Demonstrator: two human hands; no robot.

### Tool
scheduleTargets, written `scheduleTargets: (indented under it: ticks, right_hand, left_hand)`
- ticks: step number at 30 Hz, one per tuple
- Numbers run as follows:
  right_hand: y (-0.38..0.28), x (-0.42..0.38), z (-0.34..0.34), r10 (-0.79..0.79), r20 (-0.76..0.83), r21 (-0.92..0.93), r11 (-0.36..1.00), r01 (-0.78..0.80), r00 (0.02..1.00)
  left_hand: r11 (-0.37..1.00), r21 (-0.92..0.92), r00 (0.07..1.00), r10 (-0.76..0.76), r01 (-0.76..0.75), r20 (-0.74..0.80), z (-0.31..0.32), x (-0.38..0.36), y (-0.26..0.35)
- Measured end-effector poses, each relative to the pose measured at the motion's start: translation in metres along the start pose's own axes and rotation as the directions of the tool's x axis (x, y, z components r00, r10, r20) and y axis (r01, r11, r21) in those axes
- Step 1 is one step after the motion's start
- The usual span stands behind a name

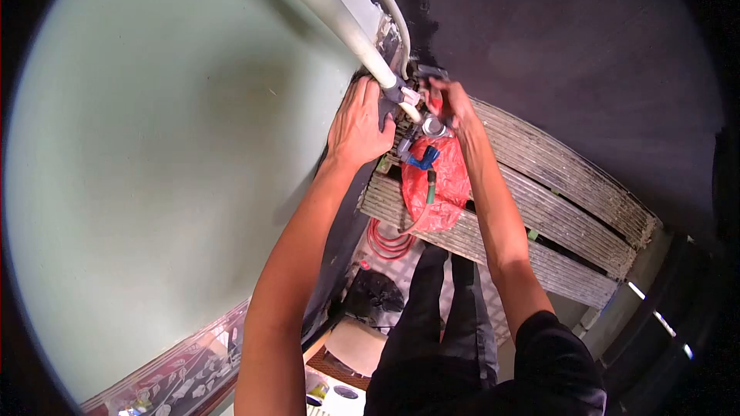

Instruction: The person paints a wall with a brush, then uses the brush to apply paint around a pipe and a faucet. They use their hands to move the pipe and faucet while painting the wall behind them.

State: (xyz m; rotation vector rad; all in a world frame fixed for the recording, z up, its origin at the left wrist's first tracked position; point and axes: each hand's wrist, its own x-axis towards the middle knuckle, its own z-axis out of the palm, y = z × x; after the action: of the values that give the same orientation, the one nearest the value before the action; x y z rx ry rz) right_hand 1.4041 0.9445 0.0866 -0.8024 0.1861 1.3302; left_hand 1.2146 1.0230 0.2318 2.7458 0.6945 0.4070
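My left hand (358, 125) is at the wall corner, its fingers and thumb bent around a dark grey piece (385, 106) whose kind I cannot make out. Just right of it, a thick white pipe (351, 31) comes down into a dark fitting (395, 90). My right hand (456, 105) is closed and slightly blurred, with something red (436, 100) showing at its fingers. Below the hands sit a round whitish fitting (434, 126), a grey pipe elbow (405, 145) and a blue tap (425, 159). From the tap hangs a green hose connector (431, 187).
A red plastic bag (443, 208) lies on the ribbed slatted bench (555, 219). Coiled red hose (389, 243) and a black bag (374, 296) are below. A pale green wall (177, 154) stands left; a thinner pipe (389, 4) runs down the corner.
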Motion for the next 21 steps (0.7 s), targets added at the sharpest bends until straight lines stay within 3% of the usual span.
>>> scheduleTargets:
  ticks: [3, 4, 5, 7, 10, 12, 15, 17, 19, 20, 21]
  right_hand:
    - [-0.005, 0.007, 0.021, 0.003, 0.102, -0.044, 0.999, 0.002, 0.995]
    - [-0.005, -0.020, 0.045, -0.060, -0.010, -0.130, 0.990, 0.058, 0.998]
    - [-0.012, -0.029, 0.052, -0.082, 0.029, -0.155, 0.984, 0.086, 0.996]
    - [-0.009, -0.046, 0.049, -0.106, 0.083, -0.188, 0.975, 0.120, 0.991]
    - [-0.012, -0.055, 0.030, -0.092, 0.096, -0.385, 0.915, 0.122, 0.991]
    - [-0.015, -0.061, 0.006, -0.131, 0.122, -0.582, 0.794, 0.178, 0.984]
    - [0.006, -0.065, -0.019, -0.226, 0.100, -0.835, 0.510, 0.206, 0.969]
    - [0.029, -0.048, -0.028, -0.468, 0.198, -0.796, 0.436, 0.420, 0.861]
    - [0.035, -0.032, -0.010, -0.674, 0.305, -0.737, 0.280, 0.615, 0.672]
    - [0.029, -0.031, 0.004, -0.639, 0.187, -0.731, 0.416, 0.540, 0.746]
    - [0.023, -0.016, 0.008, -0.672, 0.168, -0.858, 0.261, 0.443, 0.722]
  left_hand:
    - [1.000, -0.004, 0.999, -0.024, 0.024, 0.036, -0.002, 0.001, 0.002]
    - [1.000, 0.003, 0.999, -0.023, 0.023, 0.034, -0.002, 0.003, 0.002]
    - [1.000, 0.012, 0.999, -0.027, 0.026, 0.031, -0.001, 0.004, 0.001]
    - [0.999, 0.015, 0.998, -0.037, 0.037, 0.058, 0.000, -0.007, 0.002]
    - [1.000, 0.001, 1.000, 0.000, 0.000, -0.005, -0.001, 0.000, 0.001]
    - [1.000, -0.010, 0.999, -0.021, 0.021, 0.029, 0.000, 0.000, -0.002]
    - [1.000, -0.010, 0.999, -0.020, 0.020, 0.033, -0.002, 0.001, 0.001]
    - [1.000, -0.007, 0.999, -0.025, 0.025, 0.036, -0.003, 0.001, 0.002]
    - [1.000, -0.004, 0.999, -0.027, 0.027, 0.036, -0.002, 0.002, 0.001]
    - [1.000, -0.004, 0.999, -0.028, 0.028, 0.037, -0.001, 0.001, 0.000]
    - [1.000, -0.009, 0.999, -0.028, 0.028, 0.036, 0.000, 0.000, 0.000]
